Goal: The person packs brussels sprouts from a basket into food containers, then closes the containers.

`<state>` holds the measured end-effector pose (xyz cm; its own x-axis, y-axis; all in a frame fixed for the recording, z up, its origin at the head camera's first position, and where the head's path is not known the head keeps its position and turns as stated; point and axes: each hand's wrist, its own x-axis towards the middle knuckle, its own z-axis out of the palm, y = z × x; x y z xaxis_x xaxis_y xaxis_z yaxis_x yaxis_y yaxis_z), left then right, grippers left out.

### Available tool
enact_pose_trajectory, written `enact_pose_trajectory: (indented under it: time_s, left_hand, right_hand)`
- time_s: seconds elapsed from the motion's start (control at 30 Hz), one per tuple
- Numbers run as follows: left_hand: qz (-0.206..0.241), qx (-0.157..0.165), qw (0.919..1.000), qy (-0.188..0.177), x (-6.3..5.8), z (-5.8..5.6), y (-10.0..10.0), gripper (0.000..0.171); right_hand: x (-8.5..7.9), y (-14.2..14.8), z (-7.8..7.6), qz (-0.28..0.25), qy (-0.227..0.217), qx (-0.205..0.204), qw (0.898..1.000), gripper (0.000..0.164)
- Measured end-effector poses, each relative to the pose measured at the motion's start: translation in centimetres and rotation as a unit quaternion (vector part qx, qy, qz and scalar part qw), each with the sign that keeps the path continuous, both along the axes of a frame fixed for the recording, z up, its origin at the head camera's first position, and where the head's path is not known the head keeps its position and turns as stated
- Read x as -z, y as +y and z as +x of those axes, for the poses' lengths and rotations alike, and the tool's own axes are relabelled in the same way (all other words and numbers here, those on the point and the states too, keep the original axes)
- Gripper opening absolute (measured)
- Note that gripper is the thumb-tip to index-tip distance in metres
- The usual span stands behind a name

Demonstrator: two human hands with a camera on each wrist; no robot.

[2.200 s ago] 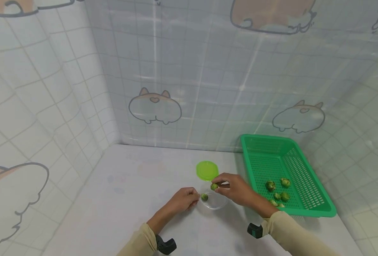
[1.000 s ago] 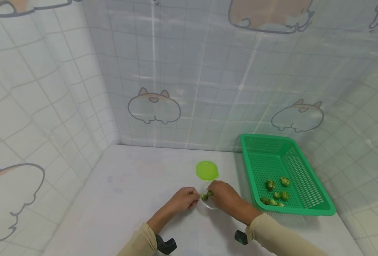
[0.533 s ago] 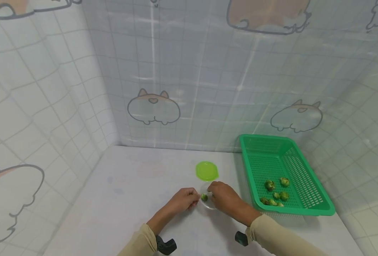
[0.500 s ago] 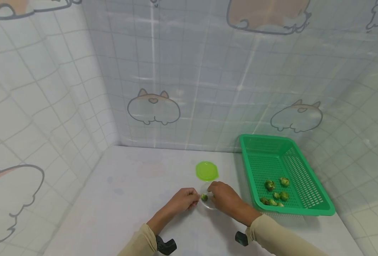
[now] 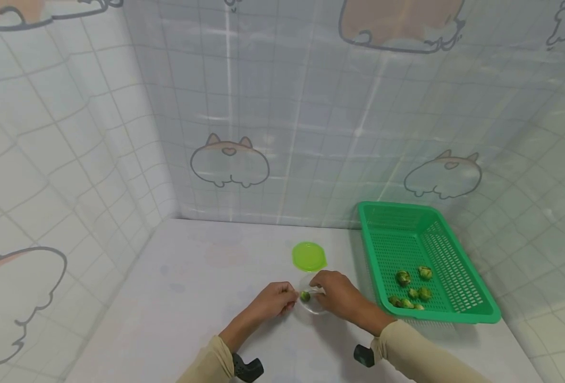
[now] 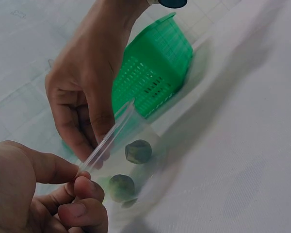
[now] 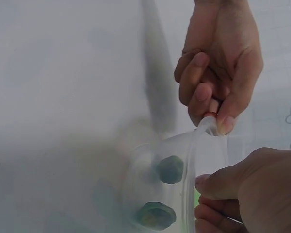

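Observation:
My left hand (image 5: 275, 299) pinches the rim of a clear plastic tub (image 5: 318, 307) between thumb and fingers. Inside the tub lie two Brussels sprouts, a nearer sprout (image 6: 121, 188) and another sprout (image 6: 138, 151); the right wrist view also shows both through the wall. My right hand (image 5: 339, 294) is at the tub's mouth, its thumb and fingers apart and holding nothing, fingertips right at the rim. In the head view the right hand hides part of the tub and one of the sprouts.
A light green lid (image 5: 309, 256) lies flat just beyond the tub. To the right stands a green perforated basket (image 5: 447, 317) with several Brussels sprouts (image 5: 403, 277) in it. Tile-patterned sheeting (image 5: 311, 159) rises behind the white table (image 5: 205, 255).
The right hand has lowered a Brussels sprout into the tub and let it go, and its fingers have since drawn slightly apart. The left hand has stayed at the rim.

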<state>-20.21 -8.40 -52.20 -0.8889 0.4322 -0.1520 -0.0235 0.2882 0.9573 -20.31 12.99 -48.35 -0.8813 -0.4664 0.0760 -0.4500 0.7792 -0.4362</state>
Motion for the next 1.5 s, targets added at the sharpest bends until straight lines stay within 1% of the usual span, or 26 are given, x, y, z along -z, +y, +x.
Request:
enact_pose_trajectory:
  time_s: [0.1, 0.3, 0.5, 0.67, 0.9, 1.03, 1.23, 1.4, 1.47, 1.5]
  left_hand:
    - [0.002, -0.001, 1.0, 0.0, 0.1, -0.1, 0.0, 0.022]
    - [0.0, -0.001, 1.0, 0.001, 0.2, -0.1, 0.0, 0.023]
    - [-0.007, -0.005, 1.0, -0.001, 0.0, 0.0, 0.0, 0.023]
    - [-0.008, -0.005, 0.9999, -0.006, -0.1, 0.0, 0.0, 0.024]
    - [-0.006, -0.008, 0.9998, -0.018, -0.2, 0.0, -0.1, 0.023]
    - [-0.006, -0.008, 0.9998, -0.016, -0.1, 0.0, 0.0, 0.023]
    - [-0.004, -0.008, 0.9998, -0.016, -0.1, 0.0, 0.0, 0.023]
    - [-0.003, -0.01, 0.9998, -0.016, -0.1, 0.0, -0.1, 0.023]
    - [-0.003, -0.009, 0.9998, -0.015, 0.0, -0.1, -0.1, 0.023]
    - [-0.004, -0.009, 0.9999, -0.014, 0.0, -0.1, -0.1, 0.023]
  right_hand:
    - [-0.3, 0.0, 0.0, -0.013, 0.0, -0.003, 1.0, 0.021]
    - [-0.9, 0.3, 0.0, -0.033, 0.015, -0.015, 0.999, 0.022]
    - [-1.3, 1.0, -0.3, -0.053, 0.018, -0.009, 0.998, 0.022]
    - [-1.8, 1.5, -0.5, -0.061, 0.016, 0.012, 0.998, 0.021]
    - [-2.6, 2.3, -0.6, -0.077, 0.023, 0.024, 0.997, 0.02]
    - [-2.9, 2.9, -0.6, -0.087, 0.02, 0.04, 0.995, 0.021]
    - [-3.9, 4.1, -0.6, -0.11, 0.001, 0.07, 0.991, 0.023]
    - [-5.2, 5.9, -0.5, -0.113, -0.041, 0.11, 0.987, 0.026]
    - [-5.5, 6.8, -0.5, -0.109, -0.044, 0.122, 0.985, 0.028]
    - [-5.5, 7.4, -0.6, -0.11, -0.038, 0.123, 0.986, 0.029]
